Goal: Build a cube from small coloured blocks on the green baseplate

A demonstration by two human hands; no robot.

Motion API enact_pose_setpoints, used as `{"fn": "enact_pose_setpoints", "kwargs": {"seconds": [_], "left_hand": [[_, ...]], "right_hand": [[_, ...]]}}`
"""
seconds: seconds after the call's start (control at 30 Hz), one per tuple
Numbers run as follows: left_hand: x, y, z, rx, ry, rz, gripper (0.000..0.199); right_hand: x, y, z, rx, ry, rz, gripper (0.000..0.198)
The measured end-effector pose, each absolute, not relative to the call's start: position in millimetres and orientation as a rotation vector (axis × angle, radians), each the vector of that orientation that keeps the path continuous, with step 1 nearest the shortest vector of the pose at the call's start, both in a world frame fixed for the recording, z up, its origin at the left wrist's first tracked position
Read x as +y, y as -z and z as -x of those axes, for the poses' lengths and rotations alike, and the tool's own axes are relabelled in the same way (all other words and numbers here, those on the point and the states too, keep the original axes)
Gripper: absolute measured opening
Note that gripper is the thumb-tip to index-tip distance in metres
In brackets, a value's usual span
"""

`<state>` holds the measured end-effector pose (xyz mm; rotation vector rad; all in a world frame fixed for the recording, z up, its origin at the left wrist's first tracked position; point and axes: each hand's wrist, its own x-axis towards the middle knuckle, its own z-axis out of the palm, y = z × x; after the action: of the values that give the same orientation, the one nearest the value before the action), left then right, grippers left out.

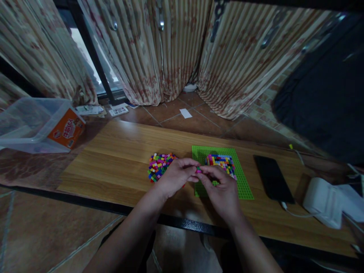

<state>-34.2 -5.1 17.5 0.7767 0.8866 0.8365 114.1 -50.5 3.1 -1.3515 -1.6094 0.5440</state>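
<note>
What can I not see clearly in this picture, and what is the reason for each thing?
All in the head view:
Small pink piece at the fingertips: too small, and fingers cover its ends, so its full shape is unclear.
Brick pile: right part hidden behind the left hand.
Brick block on the green baseplate: near part hidden behind the right hand.
Clear bin: cut off by the left edge.
</note>
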Motion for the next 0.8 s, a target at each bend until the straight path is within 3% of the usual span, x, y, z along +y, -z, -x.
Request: {"fn": "enact_pose_setpoints", "kwargs": {"seconds": [0.2,0.43,0.8], "left_hand": [[-4.9,-16.7,31.5,0.884,-0.823,-0.773,0.013],[-4.8,-14.2,32.4,0.82,-0.859,-0.72,0.033],[-3.2,-11.9,19.9,0.825,-0.93,-0.702,0.031]], "right_hand": [[-51.0,-5.0,-113.7,-1.672,-0.49,1.318,0.013],[-51.4,-7.0,-114.3,-1.597,-0.52,1.296,0.01],[-52.6,-11.6,-113.1,-1.322,-0.74,1.298,0.009]]}}
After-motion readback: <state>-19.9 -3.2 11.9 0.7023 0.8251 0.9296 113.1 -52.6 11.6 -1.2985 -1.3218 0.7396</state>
